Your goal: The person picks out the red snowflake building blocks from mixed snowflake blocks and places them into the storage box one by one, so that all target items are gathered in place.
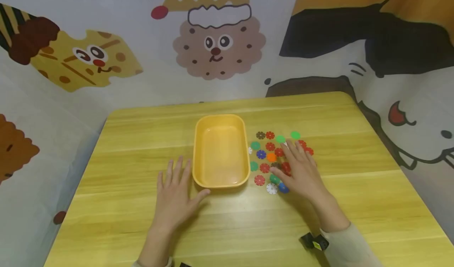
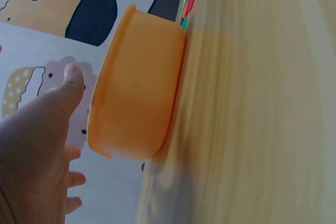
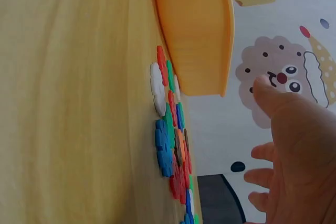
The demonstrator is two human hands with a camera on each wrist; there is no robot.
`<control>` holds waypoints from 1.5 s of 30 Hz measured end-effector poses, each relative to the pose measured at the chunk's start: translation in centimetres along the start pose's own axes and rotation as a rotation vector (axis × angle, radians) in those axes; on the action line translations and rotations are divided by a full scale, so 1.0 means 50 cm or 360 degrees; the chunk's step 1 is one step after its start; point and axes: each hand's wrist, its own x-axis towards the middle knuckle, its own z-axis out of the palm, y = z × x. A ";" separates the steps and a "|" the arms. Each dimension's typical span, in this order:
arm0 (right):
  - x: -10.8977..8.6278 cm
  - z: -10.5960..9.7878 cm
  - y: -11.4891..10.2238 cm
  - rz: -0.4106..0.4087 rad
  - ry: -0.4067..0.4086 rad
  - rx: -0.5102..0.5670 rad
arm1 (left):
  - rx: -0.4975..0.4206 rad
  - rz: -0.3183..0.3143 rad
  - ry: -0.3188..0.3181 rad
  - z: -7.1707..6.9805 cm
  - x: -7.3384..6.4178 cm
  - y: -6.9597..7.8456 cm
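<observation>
A yellow-orange plastic tray (image 1: 221, 184) with rounded corners stands on the table, with nothing inside it. To its right lie several flat notched discs in mixed colours, among them a white disc (image 1: 272, 188), a blue disc (image 3: 164, 148) and an orange disc (image 1: 271, 157). My left hand (image 1: 173, 200) is spread beside the tray's near left corner, holding nothing; the left wrist view shows its thumb raised, apart from the tray's wall. Above the discs hovers my right hand (image 1: 303, 176), fingers extended and nothing held. It hides part of the discs in the head view.
The wood-grain table (image 1: 124, 149) reaches back to a wall covering (image 1: 142, 7) printed with cartoon food and animal figures. A small black device (image 1: 315, 242) is strapped at the right wrist, by the sleeve (image 1: 349, 245).
</observation>
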 end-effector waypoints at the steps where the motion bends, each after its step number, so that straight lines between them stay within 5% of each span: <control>1: 0.000 0.000 0.001 -0.0004 -0.0012 0.0012 | -0.0008 -0.0010 -0.0009 0.000 0.000 -0.001; 5: 0.007 0.003 0.006 -0.0038 -0.0023 0.0103 | -0.0104 -0.0034 -0.0007 -0.003 0.002 0.000; 12: 0.040 -0.012 0.015 -0.0105 0.0084 0.0350 | -0.0534 -0.0133 0.0243 -0.015 0.019 0.010; 21: 0.084 -0.017 0.029 -0.0096 0.0061 0.0345 | -0.0908 -0.0248 0.0450 0.001 0.041 0.009; 30: 0.101 0.002 0.037 -0.0036 0.0024 0.0326 | -0.1155 -0.0465 0.0392 0.008 0.043 0.013; 45: 0.127 0.024 0.054 0.0038 -0.0048 0.0320 | -0.1221 -0.0572 0.0364 0.025 0.042 0.024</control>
